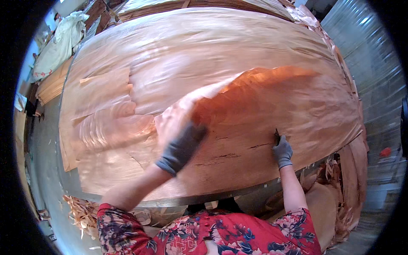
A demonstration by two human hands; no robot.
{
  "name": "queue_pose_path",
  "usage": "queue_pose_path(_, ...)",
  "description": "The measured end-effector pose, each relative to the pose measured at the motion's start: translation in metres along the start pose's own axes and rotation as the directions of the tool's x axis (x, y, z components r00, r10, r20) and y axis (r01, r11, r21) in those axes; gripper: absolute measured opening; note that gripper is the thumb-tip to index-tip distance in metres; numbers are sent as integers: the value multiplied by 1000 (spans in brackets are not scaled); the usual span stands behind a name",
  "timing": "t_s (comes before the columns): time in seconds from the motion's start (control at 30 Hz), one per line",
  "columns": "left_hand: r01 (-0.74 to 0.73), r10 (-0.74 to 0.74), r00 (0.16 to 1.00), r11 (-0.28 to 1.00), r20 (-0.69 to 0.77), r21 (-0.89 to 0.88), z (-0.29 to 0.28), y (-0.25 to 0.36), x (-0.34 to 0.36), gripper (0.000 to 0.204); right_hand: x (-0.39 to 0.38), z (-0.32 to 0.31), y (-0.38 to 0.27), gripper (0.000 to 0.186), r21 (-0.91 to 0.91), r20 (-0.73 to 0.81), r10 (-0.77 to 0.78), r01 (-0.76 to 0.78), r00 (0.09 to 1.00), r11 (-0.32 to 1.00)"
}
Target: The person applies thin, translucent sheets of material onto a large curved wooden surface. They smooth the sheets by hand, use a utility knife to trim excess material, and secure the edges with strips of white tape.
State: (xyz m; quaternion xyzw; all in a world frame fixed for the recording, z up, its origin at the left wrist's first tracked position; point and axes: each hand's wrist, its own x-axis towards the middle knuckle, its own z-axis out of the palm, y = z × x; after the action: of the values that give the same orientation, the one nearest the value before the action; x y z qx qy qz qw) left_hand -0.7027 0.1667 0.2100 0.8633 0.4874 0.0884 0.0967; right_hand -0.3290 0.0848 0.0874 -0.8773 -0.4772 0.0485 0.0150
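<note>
Thin tan veneer sheets [199,46] lie spread across a large worktable with a grey metal edge. Near the middle, a curled, orange-shaded flap of veneer [242,87] rises off the surface. My left hand [182,146], in a grey glove and blurred by motion, is at the flap's lower left end; its fingers are too smeared to read. My right hand [282,151], also gloved, is closed on a small dark tool [277,135], probably a blade, resting low over the sheet at the right. Dark cracks run through the sheet between my hands.
Veneer stacks [204,12] stand beyond the table, with a white sack [55,49] at the upper left. Torn scraps [83,212] lie below the lower left edge, and more hang at the right edge. Translucent plastic sheeting [374,119] is at the far right.
</note>
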Motion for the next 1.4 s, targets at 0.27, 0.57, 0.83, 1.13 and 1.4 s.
queue_pose_path(0.27,184,35,960,672,-279,718,-13,-240,46,36,-6,-1,-33,20,73,-39,-100,103,994,992)
queue_pose_path(0.57,-51,99,972,974,-214,219,66,-78,2,64,-4,6,-10,22,33,-130,-116,121,985,992)
queue_pose_path(0.83,-81,80,966,997,-245,7,108,-109,-12,58,10,7,-12,21,79,-143,-201,213,969,974)
queue_pose_path(1.13,238,-568,789,632,-233,-738,65,-137,-177,37,-97,-14,62,15,849,204,350,-343,914,401)
queue_pose_path(1.4,794,-964,235,265,-126,-547,76,-100,-298,61,-145,-3,110,24,835,544,424,-515,724,-193)
